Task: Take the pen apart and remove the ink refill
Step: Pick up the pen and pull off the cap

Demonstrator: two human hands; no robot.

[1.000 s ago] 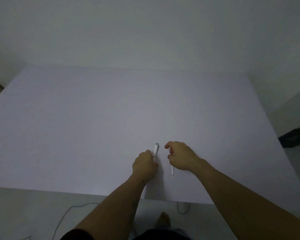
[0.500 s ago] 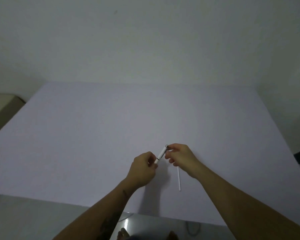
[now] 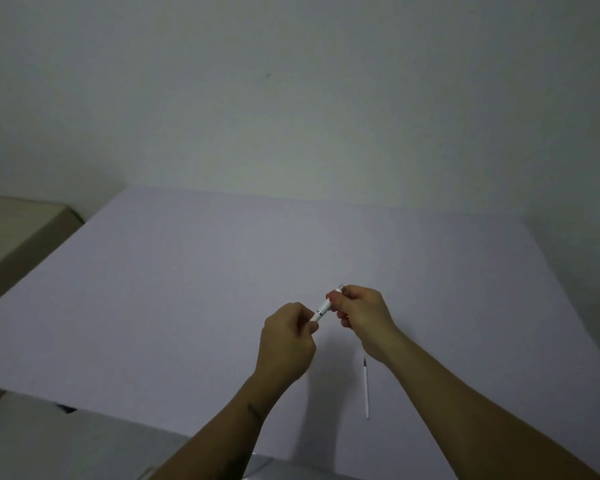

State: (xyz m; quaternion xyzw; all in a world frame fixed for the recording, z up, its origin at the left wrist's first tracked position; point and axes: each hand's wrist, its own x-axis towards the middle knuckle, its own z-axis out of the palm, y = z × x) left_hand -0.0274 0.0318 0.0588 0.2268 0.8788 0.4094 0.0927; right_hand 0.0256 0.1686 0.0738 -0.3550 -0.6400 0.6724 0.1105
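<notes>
A white pen body (image 3: 323, 309) with a silver ring is held in the air between both hands, slanting up to the right. My left hand (image 3: 286, 337) grips its lower end and hides it. My right hand (image 3: 361, 311) pinches the upper end, whose silver tip pokes out past the fingers. A thin white ink refill (image 3: 366, 389) with a dark tip lies on the table below my right wrist, apart from both hands.
The pale lilac table (image 3: 187, 289) fills the lower view, its front edge near my forearms. A plain wall rises behind it. A beige box-like surface (image 3: 21, 230) sits off the table's left side.
My right hand has closed on the pen's upper end. Both hands have lifted the pen body off the table. The refill stays on the table. The view has tilted upward.
</notes>
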